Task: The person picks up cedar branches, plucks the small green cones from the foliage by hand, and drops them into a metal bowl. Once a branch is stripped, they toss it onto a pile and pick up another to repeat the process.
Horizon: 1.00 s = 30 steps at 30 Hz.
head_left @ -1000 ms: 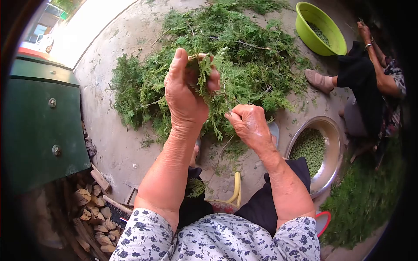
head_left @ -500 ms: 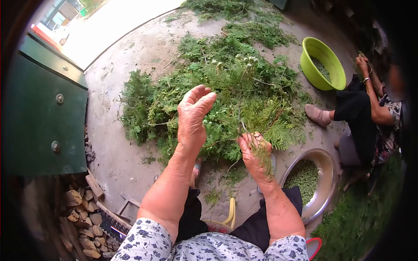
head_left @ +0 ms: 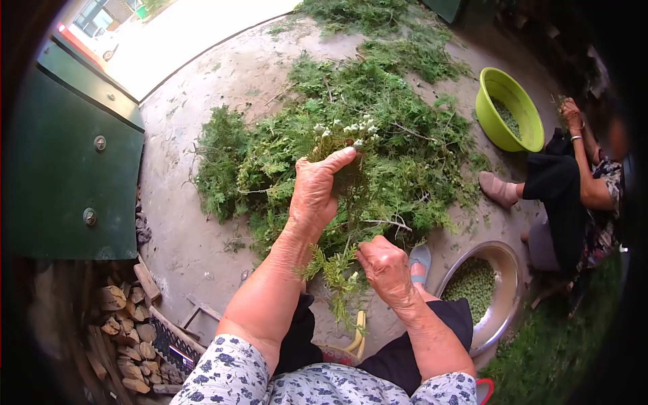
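A leafy conifer branch [head_left: 352, 196] with pale green cones [head_left: 345, 129] at its top stands upright in front of me. My left hand [head_left: 314, 189] is closed at the upper part of it, thumb stretched along the stem just below the cones; its other fingers are mostly hidden. Lower down, my right hand [head_left: 386, 268] is a fist round the branch's bottom end. A green sprig [head_left: 337, 270] hangs left of that fist. Behind both hands spreads a large heap of cut conifer branches [head_left: 270, 155] on the concrete floor.
A steel basin [head_left: 518, 297] of green cones stands beside my right leg. Farther off is a lime-green basin [head_left: 487, 108], near a seated person [head_left: 560, 182] holding a sprig. At left are a dark green metal door [head_left: 67, 169] and stacked firewood [head_left: 135, 337].
My left hand has come to the branch and closed near its cones, its thumb now extended. My right hand has shifted slightly down and turned knuckles up. The view has tilted a little.
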Each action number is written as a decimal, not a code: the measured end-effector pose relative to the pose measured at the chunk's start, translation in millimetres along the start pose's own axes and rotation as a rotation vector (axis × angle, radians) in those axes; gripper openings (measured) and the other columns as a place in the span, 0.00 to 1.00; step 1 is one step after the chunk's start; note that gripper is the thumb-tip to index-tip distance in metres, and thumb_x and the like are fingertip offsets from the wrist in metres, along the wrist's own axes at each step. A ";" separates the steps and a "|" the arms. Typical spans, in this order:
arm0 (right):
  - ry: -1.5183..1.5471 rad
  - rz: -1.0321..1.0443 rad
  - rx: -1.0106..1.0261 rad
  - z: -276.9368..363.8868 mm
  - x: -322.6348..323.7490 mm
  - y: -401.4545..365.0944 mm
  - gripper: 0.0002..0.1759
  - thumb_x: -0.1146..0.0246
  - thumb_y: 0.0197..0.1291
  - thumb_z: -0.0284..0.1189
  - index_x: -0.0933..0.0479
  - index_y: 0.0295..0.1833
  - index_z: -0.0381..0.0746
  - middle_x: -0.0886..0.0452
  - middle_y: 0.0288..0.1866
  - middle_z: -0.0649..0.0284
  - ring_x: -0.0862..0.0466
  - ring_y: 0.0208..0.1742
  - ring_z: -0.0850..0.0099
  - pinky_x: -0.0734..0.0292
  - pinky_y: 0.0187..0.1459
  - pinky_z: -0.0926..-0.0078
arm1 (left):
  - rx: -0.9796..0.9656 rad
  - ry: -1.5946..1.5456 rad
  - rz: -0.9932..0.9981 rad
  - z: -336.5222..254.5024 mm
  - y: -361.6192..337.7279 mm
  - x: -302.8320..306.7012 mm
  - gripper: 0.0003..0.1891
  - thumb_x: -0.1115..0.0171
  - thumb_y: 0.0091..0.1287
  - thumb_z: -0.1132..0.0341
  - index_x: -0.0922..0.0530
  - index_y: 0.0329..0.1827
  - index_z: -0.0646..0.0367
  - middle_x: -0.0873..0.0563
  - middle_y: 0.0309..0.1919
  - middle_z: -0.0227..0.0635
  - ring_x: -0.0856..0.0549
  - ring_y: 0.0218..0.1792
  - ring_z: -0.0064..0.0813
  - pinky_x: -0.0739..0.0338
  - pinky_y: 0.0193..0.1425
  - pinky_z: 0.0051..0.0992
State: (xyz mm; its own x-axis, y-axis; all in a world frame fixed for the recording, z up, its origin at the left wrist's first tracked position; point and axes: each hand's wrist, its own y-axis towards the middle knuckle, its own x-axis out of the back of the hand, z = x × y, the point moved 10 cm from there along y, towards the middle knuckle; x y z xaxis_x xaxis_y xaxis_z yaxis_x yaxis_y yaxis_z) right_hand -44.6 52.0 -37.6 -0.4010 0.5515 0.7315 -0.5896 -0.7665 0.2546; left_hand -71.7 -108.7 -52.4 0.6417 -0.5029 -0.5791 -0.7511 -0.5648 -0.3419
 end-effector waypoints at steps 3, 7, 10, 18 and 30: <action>0.325 0.234 -0.174 -25.4 -9.4 -0.8 0.09 0.33 0.47 0.29 0.20 0.33 0.35 0.23 0.27 0.54 0.20 0.30 0.59 0.26 0.33 0.66 | -0.018 0.013 -0.027 1.8 -5.8 -4.1 0.08 0.34 0.54 0.77 0.18 0.36 0.62 0.15 0.30 0.31 0.17 0.28 0.21 0.21 0.32 0.23; 0.328 -0.007 -0.370 -65.8 40.0 9.7 0.07 0.34 0.50 0.26 0.19 0.34 0.34 0.20 0.27 0.58 0.21 0.27 0.69 0.27 0.31 0.73 | -0.039 0.061 0.059 9.7 -16.3 -17.8 0.07 0.35 0.54 0.77 0.19 0.36 0.63 0.15 0.30 0.30 0.18 0.28 0.19 0.22 0.32 0.21; 0.668 -0.331 -0.519 -82.0 74.4 10.6 0.07 0.36 0.58 0.28 0.21 0.35 0.34 0.26 0.24 0.72 0.31 0.21 0.86 0.36 0.22 0.86 | -0.051 0.139 0.102 22.5 -24.4 -30.6 0.08 0.34 0.54 0.76 0.18 0.37 0.63 0.15 0.31 0.29 0.19 0.28 0.17 0.23 0.33 0.20; 0.802 -0.449 -0.588 -80.6 63.0 17.0 0.15 0.33 0.55 0.37 0.22 0.35 0.35 0.28 0.20 0.76 0.36 0.20 0.89 0.42 0.20 0.88 | -0.052 0.302 0.230 45.7 -39.6 -55.0 0.07 0.36 0.58 0.72 0.19 0.38 0.63 0.17 0.29 0.27 0.23 0.27 0.15 0.29 0.28 0.19; 1.411 -0.381 -0.692 -86.9 35.3 13.4 0.09 0.38 0.61 0.30 0.26 0.39 0.35 0.26 0.22 0.70 0.29 0.20 0.84 0.37 0.20 0.87 | 0.067 0.270 0.217 52.0 -44.9 -52.9 0.06 0.35 0.57 0.72 0.21 0.36 0.62 0.20 0.26 0.28 0.25 0.22 0.18 0.25 0.23 0.23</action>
State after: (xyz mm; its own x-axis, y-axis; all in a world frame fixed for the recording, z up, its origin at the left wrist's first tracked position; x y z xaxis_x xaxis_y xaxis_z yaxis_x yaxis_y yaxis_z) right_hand -127.5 89.9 -63.4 -0.2260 0.8123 -0.5377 -0.8307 -0.4490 -0.3291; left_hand -80.0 -22.8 -45.0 0.4769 -0.7665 -0.4301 -0.8774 -0.3860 -0.2850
